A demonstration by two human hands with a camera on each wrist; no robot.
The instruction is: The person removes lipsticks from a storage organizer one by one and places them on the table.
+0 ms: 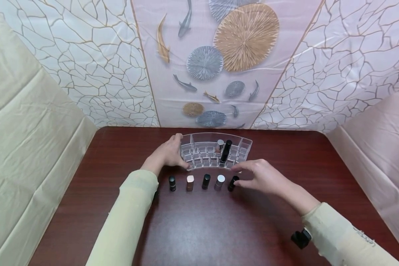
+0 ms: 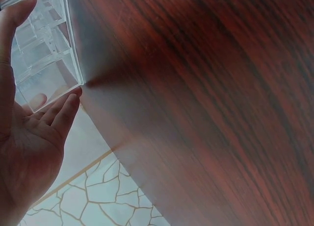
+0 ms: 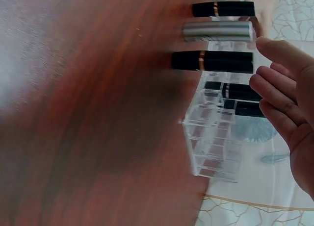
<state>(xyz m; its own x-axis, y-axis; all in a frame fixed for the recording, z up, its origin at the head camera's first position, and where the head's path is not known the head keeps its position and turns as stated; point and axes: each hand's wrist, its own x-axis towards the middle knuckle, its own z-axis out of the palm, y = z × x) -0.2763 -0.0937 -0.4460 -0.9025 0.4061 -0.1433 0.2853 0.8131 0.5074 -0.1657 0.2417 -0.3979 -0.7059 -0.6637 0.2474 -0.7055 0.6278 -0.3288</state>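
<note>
My left hand (image 1: pixel 166 152) holds the left end of a clear curved lipstick organizer (image 1: pixel 204 137), thumb at its front corner and fingers at the back. In the left wrist view those fingers lie along the clear end wall. A row of upright lipsticks stands before it: a black one (image 1: pixel 172 183), a rose-gold one (image 1: pixel 190 183), another black one (image 1: pixel 206 181), a silver one (image 1: pixel 220 182) and a black one (image 1: pixel 232 184) at the right. Beside this last one my right hand (image 1: pixel 264 176) hovers, thumb and fingers spread apart, gripping nothing.
Inside the organizer stand a silver-capped tube (image 1: pixel 220 145) and a tall black tube (image 1: pixel 226 150), right of its middle. The dark red wooden table (image 1: pixel 186 229) reaches back to a patterned cloth wall (image 1: pixel 204 107). A black device (image 1: pixel 300 238) hangs at the right sleeve.
</note>
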